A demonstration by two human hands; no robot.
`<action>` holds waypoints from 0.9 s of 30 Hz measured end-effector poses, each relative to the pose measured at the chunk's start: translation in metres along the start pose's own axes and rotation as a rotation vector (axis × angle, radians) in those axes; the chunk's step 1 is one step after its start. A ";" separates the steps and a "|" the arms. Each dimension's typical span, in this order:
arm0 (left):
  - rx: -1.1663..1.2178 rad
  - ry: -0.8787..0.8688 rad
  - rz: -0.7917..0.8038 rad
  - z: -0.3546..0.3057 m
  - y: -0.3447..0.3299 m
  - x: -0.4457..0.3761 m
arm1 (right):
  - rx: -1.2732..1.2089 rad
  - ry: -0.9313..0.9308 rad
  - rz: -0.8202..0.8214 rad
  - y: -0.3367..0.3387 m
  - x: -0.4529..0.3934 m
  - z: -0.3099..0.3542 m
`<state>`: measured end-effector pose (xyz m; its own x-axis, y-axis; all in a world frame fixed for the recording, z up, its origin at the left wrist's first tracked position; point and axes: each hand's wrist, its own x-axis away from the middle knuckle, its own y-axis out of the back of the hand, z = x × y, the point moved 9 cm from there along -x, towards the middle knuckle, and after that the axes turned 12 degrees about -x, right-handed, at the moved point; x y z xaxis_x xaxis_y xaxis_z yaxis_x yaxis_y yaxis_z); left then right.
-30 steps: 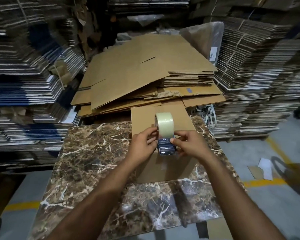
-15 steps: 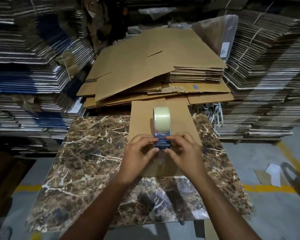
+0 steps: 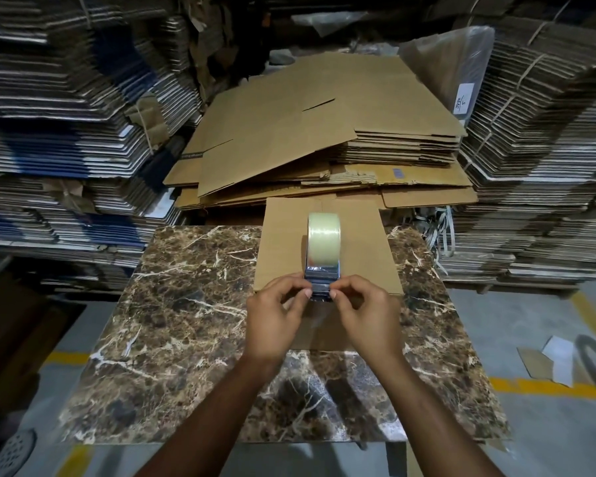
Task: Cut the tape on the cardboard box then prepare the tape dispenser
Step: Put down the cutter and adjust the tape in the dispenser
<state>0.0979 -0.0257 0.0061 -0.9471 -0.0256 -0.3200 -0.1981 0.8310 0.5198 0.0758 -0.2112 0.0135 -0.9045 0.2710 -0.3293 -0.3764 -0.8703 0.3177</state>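
A flat cardboard box (image 3: 365, 242) lies on the brown marble table (image 3: 186, 321), reaching past its far edge. On the box stands a tape dispenser (image 3: 321, 275) with a roll of clear tape (image 3: 323, 235) on its far end. My left hand (image 3: 276, 318) pinches the dispenser's near end from the left. My right hand (image 3: 365, 315) pinches it from the right. Fingertips of both meet at the dark blue front part. A strip of clear tape seems to run along the box under my hands.
A pile of flattened brown boxes (image 3: 307, 132) lies just behind the table. Tall stacks of bundled cardboard (image 3: 66, 115) rise left and right (image 3: 547, 149). Grey floor with yellow lines (image 3: 544, 387) and paper scraps (image 3: 558, 359) lies to the right.
Both hands have shifted slightly nearer along the dispenser and now pinch its front end with the fingertips. The camera view tilted a little; the dispenser stays upright on the box.
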 end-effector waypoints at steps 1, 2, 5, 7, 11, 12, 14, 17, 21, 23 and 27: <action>0.009 0.017 0.006 0.001 -0.001 0.001 | -0.007 -0.016 0.010 0.000 -0.001 -0.001; 0.020 0.031 0.020 0.003 -0.003 0.001 | -0.013 -0.033 0.025 0.001 -0.002 -0.002; 0.058 0.042 0.064 0.003 -0.006 -0.001 | 0.007 -0.078 0.092 0.001 -0.009 -0.006; 0.053 0.037 0.072 0.001 -0.006 -0.002 | 0.020 -0.076 0.117 0.000 -0.013 -0.003; 0.036 0.043 0.038 0.002 -0.005 -0.002 | -0.068 -0.110 0.103 -0.004 -0.015 -0.008; 0.040 0.052 0.040 0.004 -0.006 -0.002 | -0.103 -0.137 0.109 -0.006 -0.015 -0.012; 0.044 0.055 0.051 0.005 -0.008 -0.003 | -0.244 -0.212 0.143 -0.010 -0.014 -0.021; 0.035 0.045 0.085 0.006 -0.011 -0.004 | -0.396 -0.273 0.242 -0.015 -0.014 -0.023; 0.120 0.053 0.196 0.011 -0.017 -0.006 | -0.498 -0.297 0.410 -0.021 -0.015 -0.018; 0.145 0.055 0.247 0.008 -0.017 -0.007 | -0.514 -0.291 0.477 -0.021 -0.016 -0.014; 0.216 0.050 0.383 0.002 -0.017 -0.006 | -0.549 -0.314 0.575 -0.022 -0.019 -0.009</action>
<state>0.1079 -0.0385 -0.0028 -0.9538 0.2850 -0.0951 0.2224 0.8825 0.4145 0.1031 -0.2014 0.0046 -0.9692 -0.2432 0.0386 0.2356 -0.9613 -0.1428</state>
